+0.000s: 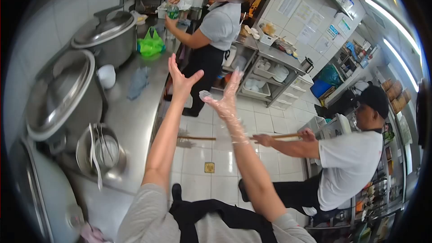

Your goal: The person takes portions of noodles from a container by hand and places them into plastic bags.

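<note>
My left hand (182,82) is bare and raised in front of me, fingers stretched out and thumb apart, holding nothing. Level with it, my right hand (226,99) wears a loose clear plastic glove (232,119); its fingers are spread and it too is without any object. A gap separates the two hands, which hover over the tiled floor beside the steel counter (135,117). On that counter, nearest to my left hand, lie a bright green plastic bag (150,45) and a crumpled blue-grey cloth (138,82).
Large lidded pots (63,92) and a steel bowl with utensils (101,150) stand at left. One co-worker (220,27) holds a green bottle (172,12) at the counter. Another co-worker (351,153) grips a wooden broom handle (283,137) across the floor. Shelving (270,69) stands behind.
</note>
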`<state>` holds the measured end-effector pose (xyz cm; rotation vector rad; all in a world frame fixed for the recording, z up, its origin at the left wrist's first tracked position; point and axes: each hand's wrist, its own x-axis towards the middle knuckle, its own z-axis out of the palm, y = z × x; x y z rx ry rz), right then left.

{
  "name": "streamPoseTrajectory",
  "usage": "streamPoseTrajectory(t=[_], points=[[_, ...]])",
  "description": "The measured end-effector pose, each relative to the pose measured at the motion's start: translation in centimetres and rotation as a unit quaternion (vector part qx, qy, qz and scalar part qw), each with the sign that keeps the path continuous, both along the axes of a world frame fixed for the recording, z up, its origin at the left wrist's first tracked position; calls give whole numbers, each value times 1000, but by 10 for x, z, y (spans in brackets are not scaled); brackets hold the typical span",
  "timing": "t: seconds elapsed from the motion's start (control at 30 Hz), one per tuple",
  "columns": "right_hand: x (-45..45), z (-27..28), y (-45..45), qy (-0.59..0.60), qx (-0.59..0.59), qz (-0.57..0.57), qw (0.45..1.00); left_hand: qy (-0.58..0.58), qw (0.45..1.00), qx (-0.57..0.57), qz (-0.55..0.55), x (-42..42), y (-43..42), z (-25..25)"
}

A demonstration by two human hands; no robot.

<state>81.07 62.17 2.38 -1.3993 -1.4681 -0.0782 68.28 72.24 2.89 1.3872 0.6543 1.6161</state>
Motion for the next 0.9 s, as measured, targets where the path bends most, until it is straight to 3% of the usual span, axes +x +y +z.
streamPoseTrajectory(t=[0.1,0.17,0.23,0.27,0.3,0.33,0.37,0.4,0.43,0.5,0.53,0.57,0.6,0.63,0.67,0.77,0.83,0.9], points=[[32,35,43,-37,0,9,999,-35,999,-15,-22,14,49,-11],[55,2,29,100,-62,22,993,-34,994,-74,-77,6,41,-40],[46,-57,-13,208,-136,33,968,-149,962,-156,-165,24,16,-104],[43,-104,-39,219,-160,56,961,-48,956,-235,-171,25,-5,-137],[35,-142,-73,254,-249,25,934,28,936,-287,-201,36,-23,-200],[33,-186,-111,355,-346,-27,868,224,909,-245,-251,38,-35,-279],[31,-192,-136,470,-401,-93,781,417,772,-231,-421,8,-38,-260],[55,-205,-140,468,-369,-119,794,518,707,53,-478,6,-34,-380],[83,-204,-140,467,-343,-151,801,523,709,49,-470,-7,-24,-350],[154,-185,-102,387,-243,-101,884,574,695,-111,-417,-39,-11,-293],[146,-143,-53,310,-249,-172,901,542,761,-156,-321,-33,6,-295],[143,-151,-7,321,-123,-118,932,558,787,-155,-212,-22,17,-249],[131,-141,35,305,-206,-32,929,490,865,-90,-63,-3,17,-223],[113,-176,72,298,-224,16,928,355,933,-29,-43,17,22,-193],[104,-246,100,22,-237,73,968,337,941,27,-20,36,17,-159],[65,-246,85,96,-322,135,932,305,946,106,-3,30,-10,-101],[32,-235,57,174,-407,195,875,303,945,121,-9,-2,-23,-113],[9,-225,33,248,-473,250,808,280,957,-66,-26,-47,-30,-151]])
